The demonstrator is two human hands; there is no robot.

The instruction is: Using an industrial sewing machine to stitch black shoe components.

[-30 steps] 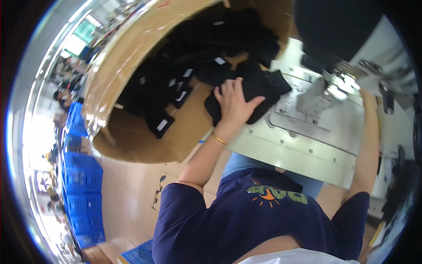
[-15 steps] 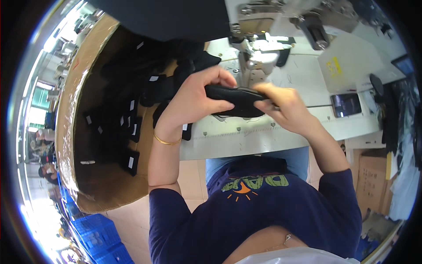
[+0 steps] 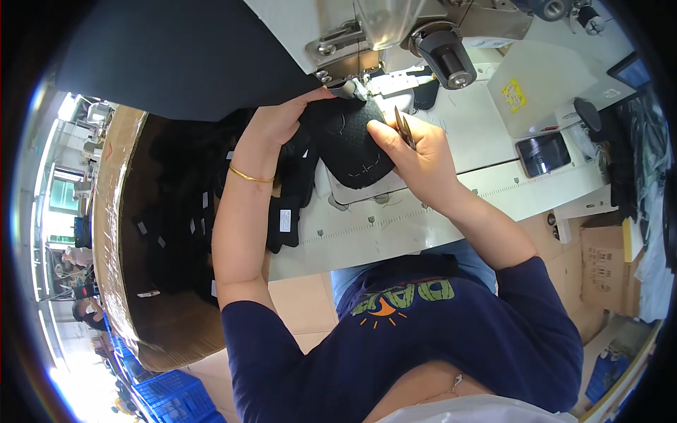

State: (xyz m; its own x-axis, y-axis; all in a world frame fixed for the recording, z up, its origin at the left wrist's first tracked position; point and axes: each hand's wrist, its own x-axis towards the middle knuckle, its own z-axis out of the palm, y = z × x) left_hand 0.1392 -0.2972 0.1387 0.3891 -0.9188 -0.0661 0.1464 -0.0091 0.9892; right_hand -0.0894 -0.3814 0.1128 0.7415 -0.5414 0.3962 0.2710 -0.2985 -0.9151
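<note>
Head view. The black fabric piece (image 3: 351, 146) lies over the bench (image 3: 423, 227), directly on the near side of the sewing machine (image 3: 300, 32). Its surface is matte and textured, with a thin curved line in the upper part and pale, dashed stitch marks near the rounded end. This end points away from the sewing machine, toward the wearer; the long axis runs thence, leaning slightly rightward. Right hand (image 3: 421, 156): clamped on the piece's right edge, also holding a dark pointed tool (image 3: 405, 130). Left hand (image 3: 285, 118): at the upper left edge, fingertips partly hidden; closure cannot be told.
</note>
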